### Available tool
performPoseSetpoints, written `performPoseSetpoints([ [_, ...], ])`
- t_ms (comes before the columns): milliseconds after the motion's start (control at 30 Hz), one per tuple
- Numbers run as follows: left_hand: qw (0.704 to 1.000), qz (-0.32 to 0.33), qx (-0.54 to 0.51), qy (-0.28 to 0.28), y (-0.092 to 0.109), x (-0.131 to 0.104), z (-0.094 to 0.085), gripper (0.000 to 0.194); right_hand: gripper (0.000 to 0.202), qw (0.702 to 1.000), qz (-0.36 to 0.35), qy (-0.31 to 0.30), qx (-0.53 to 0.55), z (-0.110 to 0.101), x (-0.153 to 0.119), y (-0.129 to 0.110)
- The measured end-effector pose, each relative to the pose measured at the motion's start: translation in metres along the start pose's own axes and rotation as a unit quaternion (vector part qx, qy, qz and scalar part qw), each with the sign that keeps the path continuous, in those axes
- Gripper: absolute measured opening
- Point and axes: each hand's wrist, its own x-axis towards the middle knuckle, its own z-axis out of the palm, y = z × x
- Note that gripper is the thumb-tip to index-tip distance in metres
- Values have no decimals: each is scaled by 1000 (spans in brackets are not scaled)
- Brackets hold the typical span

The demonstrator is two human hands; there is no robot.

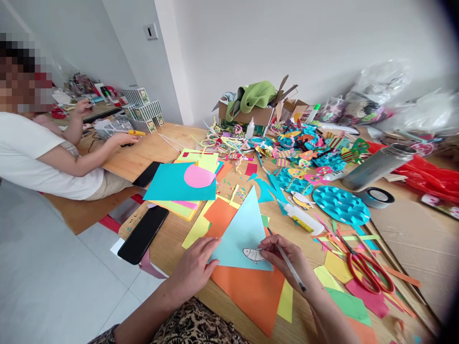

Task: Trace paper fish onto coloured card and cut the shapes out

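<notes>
A light blue paper triangle (239, 228) lies in front of me on an orange sheet (251, 296). My left hand (195, 265) rests with its fingers laid along the triangle's left edge. In my right hand (287, 258) is a pen (291, 267), slanting across the fingers with one end up and to the left. The thumb and forefinger of that hand also pinch the tail end of a small paper fish cutout (252, 254), white with dark lines, which is on the lower part of the triangle. The tail itself is hidden by the fingertips.
Red-handled scissors (369, 272) lie among paper scraps at right, near a glue bottle (303, 219), scalloped blue disc (340, 204) and leaning steel flask (380, 166). Stacked coloured sheets (168, 184) and a black phone (143, 234) are at left. A co-worker (46, 153) sits beyond.
</notes>
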Motion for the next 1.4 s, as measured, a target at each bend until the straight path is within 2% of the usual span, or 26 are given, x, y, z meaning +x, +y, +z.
performPoseSetpoints([
  [167, 1000, -10, -8, -7, -1, -7, 0, 52, 24, 999, 21, -44, 17, 8, 5, -19],
  [333, 1000, 4, -14, 4, -4, -14, 7, 51, 16, 993, -3, -104, -57, 27, 15, -45],
  [533, 999, 32, -9, 39, -10, -20, 17, 58, 9, 982, -17, -165, -92, 52, 38, -45],
  [800, 997, 45, -7, 56, -12, -22, 25, 59, 16, 958, -111, -151, -218, 67, 50, -37],
  [1067, 997, 53, -11, 58, -13, -22, 24, 53, 29, 946, -156, -125, -255, 74, 45, -34],
  [1400, 996, 54, -12, 67, -11, -21, 23, 44, 31, 931, -197, -98, -292, 77, 42, -30],
])
